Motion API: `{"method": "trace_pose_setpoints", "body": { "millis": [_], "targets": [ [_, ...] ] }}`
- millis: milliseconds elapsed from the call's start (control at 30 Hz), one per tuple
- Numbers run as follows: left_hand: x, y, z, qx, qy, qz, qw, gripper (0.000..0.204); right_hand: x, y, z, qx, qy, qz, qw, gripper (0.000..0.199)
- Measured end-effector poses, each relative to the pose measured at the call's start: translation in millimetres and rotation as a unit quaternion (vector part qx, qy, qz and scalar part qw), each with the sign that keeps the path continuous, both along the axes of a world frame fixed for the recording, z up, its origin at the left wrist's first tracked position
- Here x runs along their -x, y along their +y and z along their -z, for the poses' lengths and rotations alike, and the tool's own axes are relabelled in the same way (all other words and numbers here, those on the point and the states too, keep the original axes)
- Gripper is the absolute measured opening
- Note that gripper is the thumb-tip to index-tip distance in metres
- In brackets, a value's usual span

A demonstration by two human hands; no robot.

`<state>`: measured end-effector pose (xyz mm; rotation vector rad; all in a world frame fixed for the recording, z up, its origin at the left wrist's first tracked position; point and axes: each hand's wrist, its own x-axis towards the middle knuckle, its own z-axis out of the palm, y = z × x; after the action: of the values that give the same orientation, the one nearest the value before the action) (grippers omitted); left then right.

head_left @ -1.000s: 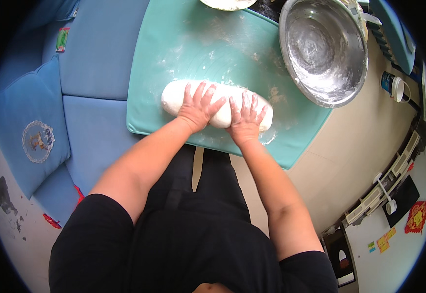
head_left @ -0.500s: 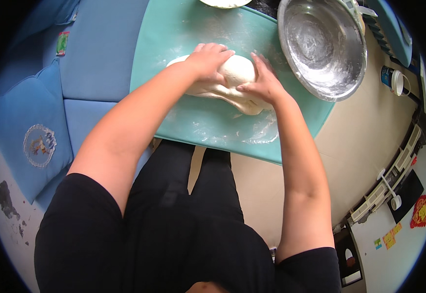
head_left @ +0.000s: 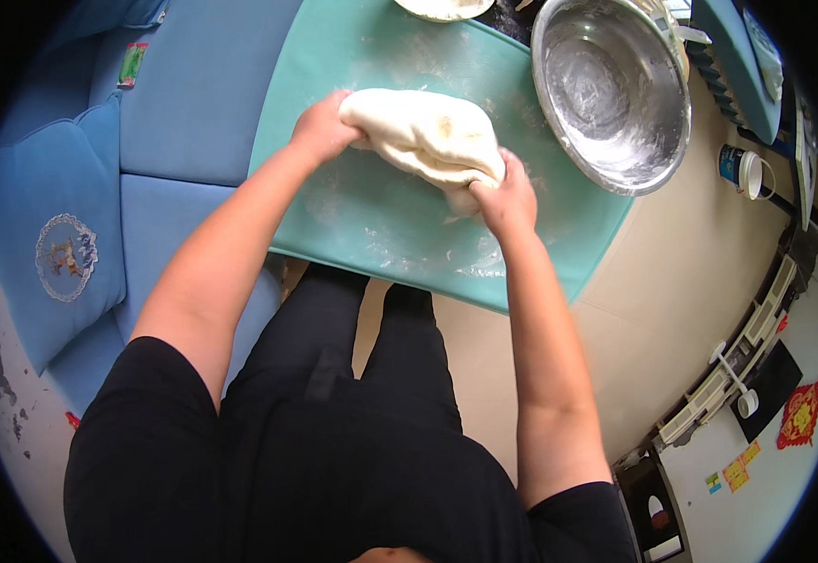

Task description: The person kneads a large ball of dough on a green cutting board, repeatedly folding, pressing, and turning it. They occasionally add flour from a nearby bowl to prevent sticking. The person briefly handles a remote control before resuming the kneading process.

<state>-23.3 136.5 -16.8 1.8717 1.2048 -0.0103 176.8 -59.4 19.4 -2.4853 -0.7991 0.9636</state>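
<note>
A large, pale lump of dough [head_left: 428,131] stretches between my two hands over a green, flour-dusted tabletop [head_left: 381,225]. My left hand [head_left: 324,127] grips its left end, fingers mostly tucked out of sight. On the other side my right hand [head_left: 507,197] pinches the right end, its thumb on top of the dough. A fold runs along the near side of the lump. Whether the dough is fully off the table, I cannot tell.
A big metal basin [head_left: 611,94] with floury walls stands at the table's right edge. Beyond the far edge is a pale bowl [head_left: 446,7]. A blue sofa [head_left: 202,94] borders the table on the left. A small bucket [head_left: 747,172] stands on the floor at right.
My hands have gone from pressing on top of the dough to gripping its two ends. The left hand moved left, and the dough is now stretched wider between them.
</note>
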Motion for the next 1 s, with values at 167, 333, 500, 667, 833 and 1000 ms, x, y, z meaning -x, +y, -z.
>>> {"method": "trace_pose_setpoints", "body": {
  "millis": [167, 333, 500, 667, 833, 1000],
  "targets": [
    [-55.0, 4.5, -53.4, -0.025, -0.075, 0.008, 0.997, 0.047, 68.3, -36.1, 2.0, -0.163, 0.387, 0.338, 0.842, 0.052],
    [-67.2, -32.7, -20.3, 0.037, -0.168, 0.072, 0.982, 0.049, 63.1, -55.0, 7.5, -0.013, 0.298, -0.028, 0.954, 0.065],
    [-46.6, -96.4, -70.1, -0.177, -0.256, 0.261, 0.914, 0.044, -2.3, -43.7, -35.3, -0.086, 0.170, 0.023, 0.981, 0.060],
    [-39.1, -142.8, -66.8, -0.128, -0.155, 0.120, 0.972, 0.027, 33.1, -34.0, -32.7, -0.326, 0.084, -0.010, 0.942, 0.035],
    [-57.6, -168.0, -31.8, -0.225, -0.114, -0.045, 0.967, 0.019, 59.8, -29.1, -6.8, -0.191, -0.188, -0.046, 0.962, 0.028],
    [-68.9, -144.1, 5.8, -0.316, -0.065, 0.060, 0.945, 0.038, 39.1, -9.9, 44.1, -0.171, -0.291, -0.120, 0.934, 0.047]
  ]
}}
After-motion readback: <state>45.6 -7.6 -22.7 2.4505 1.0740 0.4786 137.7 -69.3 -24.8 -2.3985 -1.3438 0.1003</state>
